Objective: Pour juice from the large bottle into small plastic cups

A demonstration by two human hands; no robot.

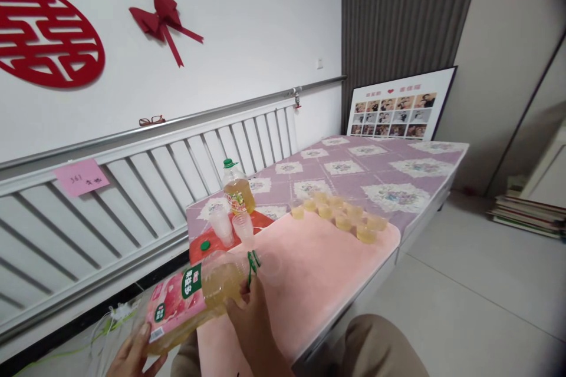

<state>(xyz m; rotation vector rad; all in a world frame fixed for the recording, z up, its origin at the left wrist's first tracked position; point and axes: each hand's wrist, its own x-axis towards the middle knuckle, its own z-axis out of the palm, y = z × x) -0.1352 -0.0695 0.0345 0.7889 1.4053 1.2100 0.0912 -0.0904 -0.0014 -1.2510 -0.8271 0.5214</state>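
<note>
bottle (190, 300) with pink label lies tipped almost flat over the near end of the pink mat (318, 265), neck toward an empty cup (269, 265). left hand (132, 356) cups its base, right hand (252, 324) wraps the neck. loose green cap (205, 245) just behind. second bottle (236, 188) upright past two cup stacks (232, 227). filled cups (340, 212) further along.

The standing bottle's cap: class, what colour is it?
Green; the cap tops the standing bottle, clearest in the head view.
</note>
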